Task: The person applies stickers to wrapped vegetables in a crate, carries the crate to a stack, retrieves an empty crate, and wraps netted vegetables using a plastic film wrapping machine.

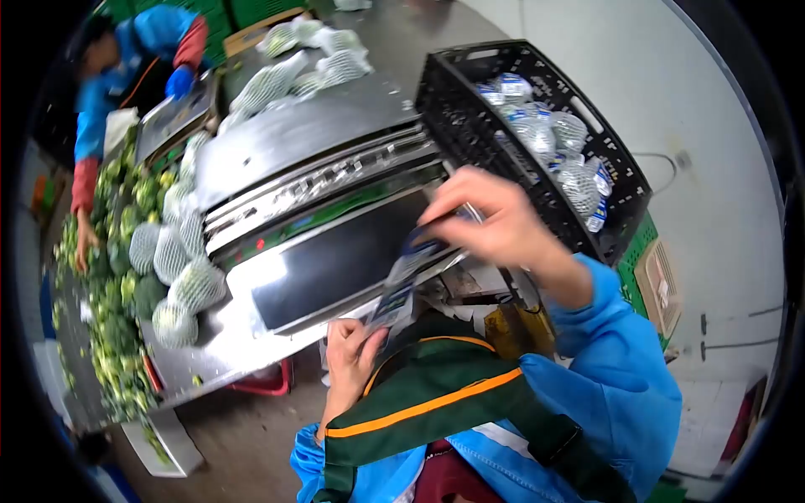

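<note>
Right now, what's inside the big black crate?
White-netted bundles, some showing blue labels, are piled in the black crate. Whatever lies underneath them is covered, so I can't tell.

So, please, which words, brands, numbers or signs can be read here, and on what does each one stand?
No text can be read.
Plastic bag between left hand and right hand: printing too blurred.
Wrapped packs in the black crate: blue printing, too small.

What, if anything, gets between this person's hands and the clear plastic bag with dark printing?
Nothing visible does: the bare right hand grips the upper end of the clear, printed plastic bag, and the bare left hand its lower end. The silver machine with a dark panel lies beyond.
</note>
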The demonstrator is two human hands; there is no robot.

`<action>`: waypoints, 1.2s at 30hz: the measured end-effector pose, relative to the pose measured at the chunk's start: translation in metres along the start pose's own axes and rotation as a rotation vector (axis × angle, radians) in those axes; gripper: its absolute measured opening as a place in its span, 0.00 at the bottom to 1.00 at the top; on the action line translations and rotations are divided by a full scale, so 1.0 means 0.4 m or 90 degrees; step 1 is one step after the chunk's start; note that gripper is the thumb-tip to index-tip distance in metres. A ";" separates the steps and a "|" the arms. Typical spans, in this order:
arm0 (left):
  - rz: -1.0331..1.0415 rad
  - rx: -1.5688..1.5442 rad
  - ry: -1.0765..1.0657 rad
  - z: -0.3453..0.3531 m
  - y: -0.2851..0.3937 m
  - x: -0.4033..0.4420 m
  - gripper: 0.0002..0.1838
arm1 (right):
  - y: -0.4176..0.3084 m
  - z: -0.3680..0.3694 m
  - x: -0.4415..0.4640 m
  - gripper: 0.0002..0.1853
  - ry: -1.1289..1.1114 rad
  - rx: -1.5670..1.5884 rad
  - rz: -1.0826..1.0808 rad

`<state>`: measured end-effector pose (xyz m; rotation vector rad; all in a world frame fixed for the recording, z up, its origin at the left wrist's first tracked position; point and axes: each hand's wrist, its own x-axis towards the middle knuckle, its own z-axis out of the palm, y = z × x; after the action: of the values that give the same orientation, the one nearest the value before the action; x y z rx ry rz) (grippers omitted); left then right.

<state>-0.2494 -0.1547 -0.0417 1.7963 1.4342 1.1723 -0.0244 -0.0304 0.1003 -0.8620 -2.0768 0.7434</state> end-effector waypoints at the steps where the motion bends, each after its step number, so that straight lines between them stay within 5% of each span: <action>1: -0.034 -0.018 -0.054 0.008 0.033 0.034 0.08 | 0.025 -0.109 -0.016 0.08 0.018 -0.057 0.003; 5: 0.177 -0.149 -0.215 0.108 0.212 0.230 0.10 | 0.086 -0.450 -0.082 0.06 0.041 -0.001 0.220; 7: 0.151 -0.135 -0.358 0.169 0.303 0.320 0.16 | 0.125 -0.559 -0.069 0.07 0.122 0.075 0.262; 10: -0.106 -0.308 -0.427 0.268 0.347 0.390 0.37 | 0.206 -0.674 -0.023 0.08 0.071 0.075 0.220; 13: -0.152 -0.627 -0.409 0.392 0.372 0.438 0.47 | 0.266 -0.663 0.022 0.09 -0.067 0.086 0.274; 16: -0.234 -0.636 -0.304 0.477 0.391 0.477 0.37 | 0.320 -0.630 0.037 0.08 -0.124 0.104 0.169; 18: -0.349 -0.633 -0.244 0.507 0.387 0.468 0.16 | 0.352 -0.630 0.031 0.07 -0.093 0.030 0.056; 19: -0.363 -0.613 -0.236 0.509 0.382 0.465 0.15 | 0.366 -0.632 0.024 0.07 -0.070 -0.009 -0.001; 26: -0.422 -0.600 -0.223 0.486 0.395 0.469 0.12 | 0.409 -0.616 -0.024 0.06 0.040 0.131 0.070; 32: -0.263 -0.427 -0.114 0.493 0.401 0.462 0.10 | 0.359 -0.575 -0.047 0.06 0.021 0.138 0.044; 36: -0.185 -0.255 -0.028 0.490 0.399 0.447 0.11 | 0.399 -0.558 -0.057 0.06 0.128 0.052 0.146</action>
<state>0.0071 -0.0092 0.0521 1.2867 1.2744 1.1608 0.2194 0.0972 0.0969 -1.0947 -1.7776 0.8209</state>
